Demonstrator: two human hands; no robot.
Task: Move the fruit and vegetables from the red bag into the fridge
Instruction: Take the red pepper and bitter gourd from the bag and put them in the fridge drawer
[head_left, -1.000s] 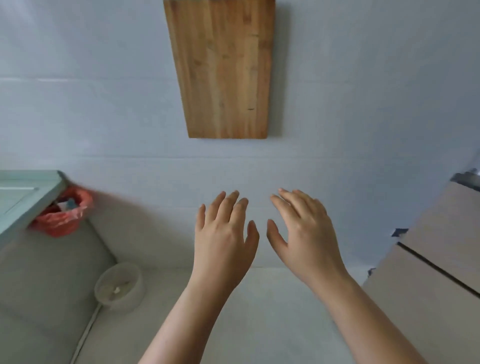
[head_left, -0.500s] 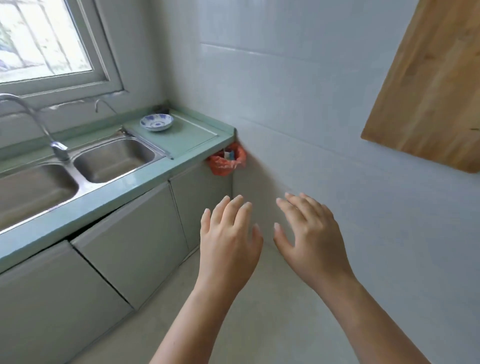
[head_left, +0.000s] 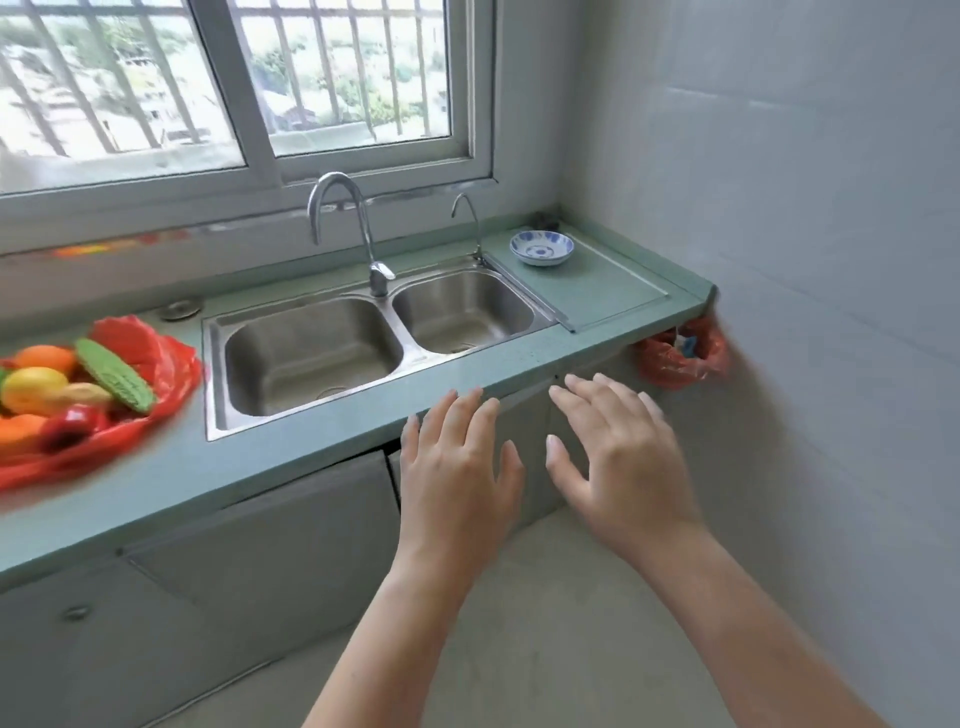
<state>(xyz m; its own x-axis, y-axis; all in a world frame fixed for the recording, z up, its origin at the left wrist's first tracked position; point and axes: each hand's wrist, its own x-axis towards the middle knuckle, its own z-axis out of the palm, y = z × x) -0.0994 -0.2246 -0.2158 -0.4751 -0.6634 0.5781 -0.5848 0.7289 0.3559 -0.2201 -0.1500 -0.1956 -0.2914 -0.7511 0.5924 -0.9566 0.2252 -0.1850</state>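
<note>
— Red bag (head_left: 130, 384): where is it?

— It lies on the green counter (head_left: 322, 467), at the far left of the head view, left of the sink (head_left: 363, 332). Its top is wide open.

— What is in it?

— Fruit and vegetables. I see a green bumpy cucumber (head_left: 115, 375) lying on top, a yellow lemon (head_left: 31, 389), an orange fruit (head_left: 44, 358) behind it, and a dark red one (head_left: 70, 423) near the front. They look a bit blurry.

— And the hands?

— Both are held out in front, palms down, with fingers spread. The left hand (head_left: 457, 467) holds nothing. The right hand (head_left: 623, 462) holds nothing too. They are in the air in front of the counter edge, side by side, not touching each other. They are well apart from the bag.

— What else is there?

— The sink has two shiny bowls. A tall tap (head_left: 348, 228) stands behind the middle of it, and a thin small tap (head_left: 467, 218) stands to the right. A little blue and white dish (head_left: 542, 248) sits on the counter right of the sink. A window (head_left: 234, 88) with bars is above. Another small red bag (head_left: 680, 358) hangs under the right end of the counter, by the wall. Grey cupboard doors (head_left: 270, 551) are under the counter.

— Do you see the fridge?

— No, not from here.
</note>
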